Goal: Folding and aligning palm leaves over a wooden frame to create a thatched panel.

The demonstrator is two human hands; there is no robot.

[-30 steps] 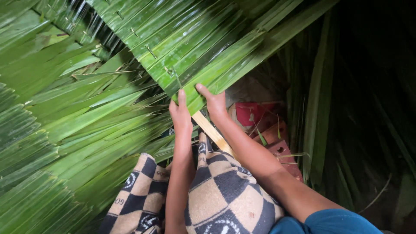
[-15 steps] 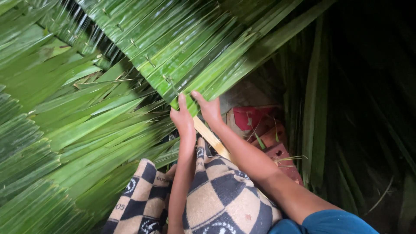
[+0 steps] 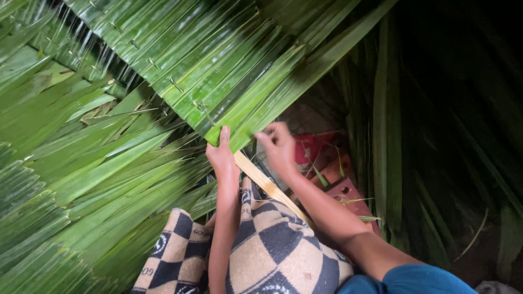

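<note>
Loose palm leaflets (image 3: 92,179) fill the left of the frame, fanning from lower left toward the centre. Above them, a panel of stitched palm leaves (image 3: 218,71) runs from the upper left down to a folded lower edge at centre frame; its long axis slants from upper right to lower left. The left hand (image 3: 222,158) sits right at that edge, its thumb pressed up against the leaf end, pinching it. A pale flat stick (image 3: 267,185) lies between the hands, running toward the lower right over the checkered cloth (image 3: 272,245). The right hand (image 3: 279,147) is just beside the edge, blurred, fingers curled; whether it grips anything I cannot tell. Red bricks (image 3: 338,179) lie beyond it.
</note>
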